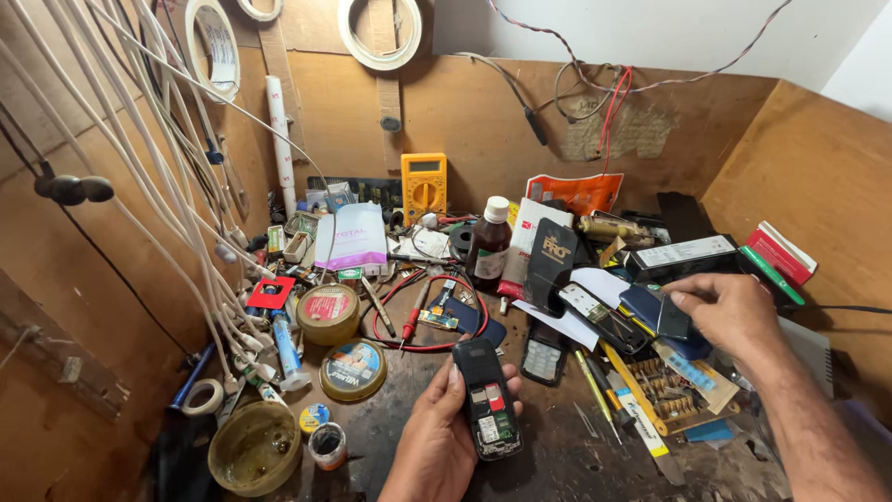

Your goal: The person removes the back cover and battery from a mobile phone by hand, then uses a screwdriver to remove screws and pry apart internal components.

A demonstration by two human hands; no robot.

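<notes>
Your left hand (437,432) grips a black, backless phone (487,398) low at the bench's centre. Your right hand (729,311) pinches a dark flat cover (673,319) beside a long black box (692,254) with a white label.

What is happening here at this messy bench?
A person sits at a cluttered wooden workbench. The left hand holds a black phone with its back cover off, insides facing up. The right hand reaches into the pile on the right and pinches a small dark flat part. A yellow multimeter stands at the back.
</notes>
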